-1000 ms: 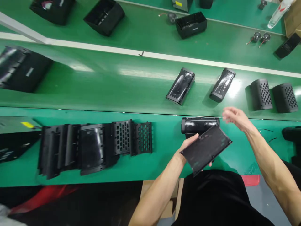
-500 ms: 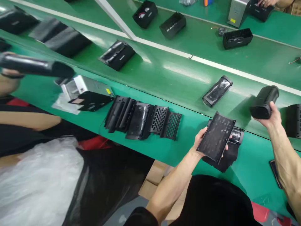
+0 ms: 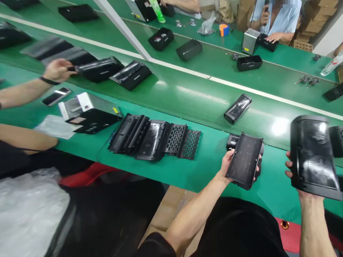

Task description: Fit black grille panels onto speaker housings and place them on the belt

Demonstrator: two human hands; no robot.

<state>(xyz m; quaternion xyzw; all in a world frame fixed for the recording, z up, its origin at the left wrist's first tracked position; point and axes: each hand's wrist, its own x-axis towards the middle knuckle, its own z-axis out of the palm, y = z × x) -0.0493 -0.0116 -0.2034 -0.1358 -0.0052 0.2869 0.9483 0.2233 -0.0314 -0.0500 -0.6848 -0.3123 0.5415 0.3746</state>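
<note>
Black plastic housing [image 3: 312, 153] with glossy perforated front now raised and turned, front shown, unlike half a second ago; held at far right of view in right hand [image 3: 310, 199], fingers curled round edge, palm hidden, grip apparently firm. Thin dark rectangular plastic panel [image 3: 245, 157] still clasped over green bench [image 3: 205, 164] in left hand [image 3: 227, 165], both long edges spanned. Behind, glossy green surface [image 3: 187, 98] bordered by straight white rail [image 3: 235, 84]; co-worker in light-blue shirt [image 3: 291, 20] seen beyond.
</note>
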